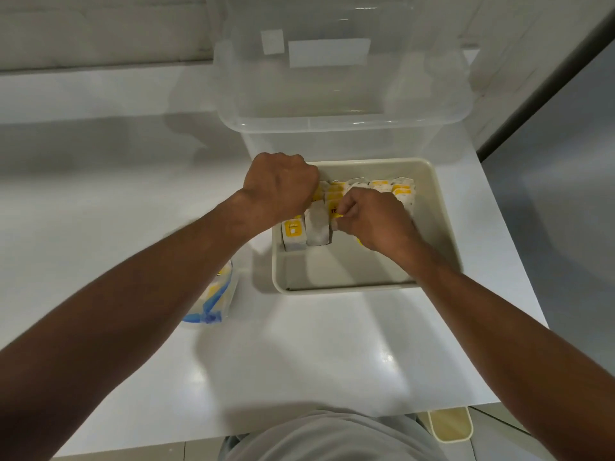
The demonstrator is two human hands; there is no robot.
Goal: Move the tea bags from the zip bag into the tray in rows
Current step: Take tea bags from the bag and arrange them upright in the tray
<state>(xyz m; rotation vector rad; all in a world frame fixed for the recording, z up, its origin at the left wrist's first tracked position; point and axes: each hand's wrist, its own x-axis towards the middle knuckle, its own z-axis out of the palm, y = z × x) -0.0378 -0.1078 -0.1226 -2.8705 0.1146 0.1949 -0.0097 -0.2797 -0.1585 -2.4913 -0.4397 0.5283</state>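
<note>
Here the tray [436, 211], a cream rectangular one, sits on the white surface [299, 344] and both hands are inside it. The tea bags [294, 233] stand on edge in rows that fill the far half of the tray. They are white paper packets, many with a yellow label facing the camera. The near half of the tray shows its bare floor.

The left hand [280, 184] is over the far left corner of the tray with its back turned up. Its fingers [307, 177] are curled under like a fist against the top of the leftmost row. The fingertips are hidden, so I cannot tell whether they grip a packet or only lean on the row.

The right hand [377, 222] is over the middle of the tray, near the front of the rows. Its thumb and curled fingers [346, 205] pinch one of the tea bags by its yellow-labelled top.

The zip bag [216, 299] lies on the surface just left of the tray's near left corner, partly under the left forearm. It is clear with a blue strip, and yellow shows through it.

A large clear plastic bin [332, 128] stands just beyond the tray's far wall. Near the person's grey shirt [332, 437], well away from the tray's near right corner, a small cream container [451, 424] shows past the edge of the surface.
</note>
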